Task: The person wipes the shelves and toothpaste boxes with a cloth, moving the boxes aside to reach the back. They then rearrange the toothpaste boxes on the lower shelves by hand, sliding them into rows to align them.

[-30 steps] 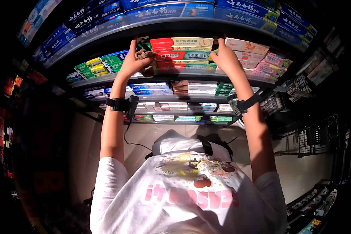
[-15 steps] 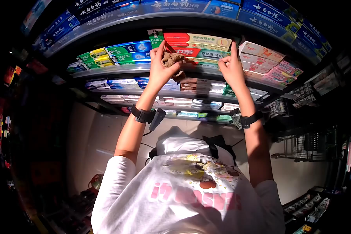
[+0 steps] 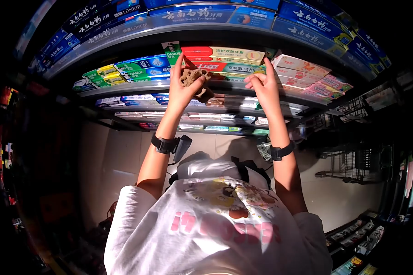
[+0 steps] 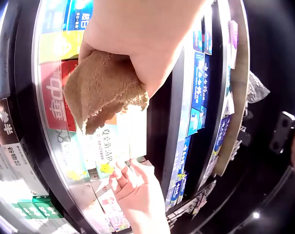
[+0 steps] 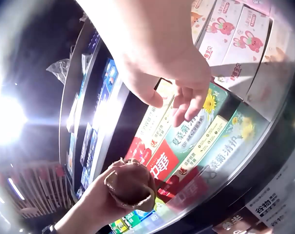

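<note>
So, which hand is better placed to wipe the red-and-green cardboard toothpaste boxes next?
Left, probably: the left hand grips the crumpled brown cloth near the toothpaste boxes; the right hand holds no cloth.

The brown cloth (image 4: 101, 83) looks thick, rough and matt, with a coarse nap and a ragged edge. The red-and-cream toothpaste boxes (image 3: 238, 53) are smooth printed card with a light sheen; the pink boxes (image 3: 298, 68) are also smooth card. A clear, glossy plastic strip (image 4: 50, 122) fronts their shelf. The white T-shirt (image 3: 170, 247) is soft, matt cloth with a smooth-looking print. The 2 black wrist straps (image 3: 164, 145) look like matt fabric. The pale floor tiles (image 3: 335, 197) are smooth and glossy, and the trolley (image 3: 353, 160) looks like metal wire.
</note>
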### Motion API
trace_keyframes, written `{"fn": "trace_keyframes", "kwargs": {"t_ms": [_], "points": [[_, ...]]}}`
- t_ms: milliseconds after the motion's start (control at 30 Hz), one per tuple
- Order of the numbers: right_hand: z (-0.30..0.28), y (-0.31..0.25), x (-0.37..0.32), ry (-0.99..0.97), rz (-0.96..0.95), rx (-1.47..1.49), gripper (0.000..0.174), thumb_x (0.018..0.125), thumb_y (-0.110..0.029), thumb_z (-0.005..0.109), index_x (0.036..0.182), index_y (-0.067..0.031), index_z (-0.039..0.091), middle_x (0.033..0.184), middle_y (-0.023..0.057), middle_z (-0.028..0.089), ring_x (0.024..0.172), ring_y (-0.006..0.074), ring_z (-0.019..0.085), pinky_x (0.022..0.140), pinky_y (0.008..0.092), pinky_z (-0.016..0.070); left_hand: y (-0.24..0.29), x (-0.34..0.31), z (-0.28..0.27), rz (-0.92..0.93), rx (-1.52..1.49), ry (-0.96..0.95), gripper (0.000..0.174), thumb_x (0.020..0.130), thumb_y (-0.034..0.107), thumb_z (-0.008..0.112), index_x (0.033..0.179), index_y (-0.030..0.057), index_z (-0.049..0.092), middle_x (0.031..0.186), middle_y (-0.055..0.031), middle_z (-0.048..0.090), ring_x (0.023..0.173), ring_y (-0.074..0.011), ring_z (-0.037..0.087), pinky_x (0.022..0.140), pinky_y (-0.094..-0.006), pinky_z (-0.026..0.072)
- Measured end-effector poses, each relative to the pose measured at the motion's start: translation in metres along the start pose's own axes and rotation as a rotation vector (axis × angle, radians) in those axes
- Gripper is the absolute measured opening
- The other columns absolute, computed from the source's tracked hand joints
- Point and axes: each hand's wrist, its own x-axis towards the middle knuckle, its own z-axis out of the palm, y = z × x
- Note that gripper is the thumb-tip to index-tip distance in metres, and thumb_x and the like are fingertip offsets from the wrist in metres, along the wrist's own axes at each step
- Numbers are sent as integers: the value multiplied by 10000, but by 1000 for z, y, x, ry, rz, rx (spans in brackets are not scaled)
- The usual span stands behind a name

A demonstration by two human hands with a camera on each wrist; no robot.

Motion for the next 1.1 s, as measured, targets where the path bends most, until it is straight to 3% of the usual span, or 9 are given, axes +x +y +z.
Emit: {"fn": "trace_keyframes", "kwargs": {"t_ms": [67,200,333,367,533,800,900,967,1100], "points": [[6,-11,-2,3,11,51,670,851,-40,514,1382,30,113,792,125,627,650,125,586,625,228,466,8,1,-2,-29,-88,-49,696,749,37,645,1356,80,306,1114,-98,485,1003,-189,544,840,-278,453],[9,-14,-1,49,37,149,680,845,-38,531,1380,37,118,793,130,625,663,129,578,636,235,467,22,-1,-4,-105,-289,-67,651,767,32,635,1342,74,334,1148,-98,482,1030,-190,533,870,-287,441],[15,-12,-5,106,14,191,646,842,-46,545,1365,29,173,839,100,619,723,131,578,699,252,462,27,-3,-7,-122,-263,-66,629,771,67,648,1326,73,353,1223,-108,456,1076,-203,512,907,-301,428],[14,-11,-4,104,18,189,646,842,-46,545,1365,29,173,839,100,619,723,131,578,699,252,462,32,-3,-4,-126,-284,-23,627,730,70,660,1290,53,379,1158,-102,501,1023,-181,534,878,-298,435],[10,-15,-3,111,8,133,604,841,-62,567,1331,23,226,900,55,613,814,113,564,783,247,427,30,-5,-5,-128,-269,-64,638,767,87,655,1326,79,349,1217,-112,453,1086,-204,503,903,-310,435],[12,-10,-3,84,17,158,665,827,-2,535,1361,16,139,896,97,618,826,135,581,794,258,440,21,-5,-6,-93,-147,-107,749,749,15,640,1388,85,256,1154,-104,484,1020,-197,540,874,-297,444],[13,-4,-3,-1,10,194,806,824,12,519,1407,-24,-36,888,106,620,808,136,586,774,257,458,15,-4,-5,-33,-53,-126,774,748,11,636,1399,74,223,1154,-107,486,1026,-198,538,875,-301,444],[13,-1,-3,-7,25,172,810,827,7,520,1406,-26,-45,881,106,621,799,135,586,768,257,461,15,-4,0,-82,-68,-75,847,683,154,711,1387,60,250,1178,-153,423,1093,-239,465,931,-331,379],[12,-6,-7,-8,45,92,815,841,-17,528,1412,-54,-52,855,102,621,766,130,583,739,248,463,14,-6,3,-113,-118,-81,869,678,176,718,1391,51,236,1188,-156,410,1107,-247,455,937,-335,376]]}}
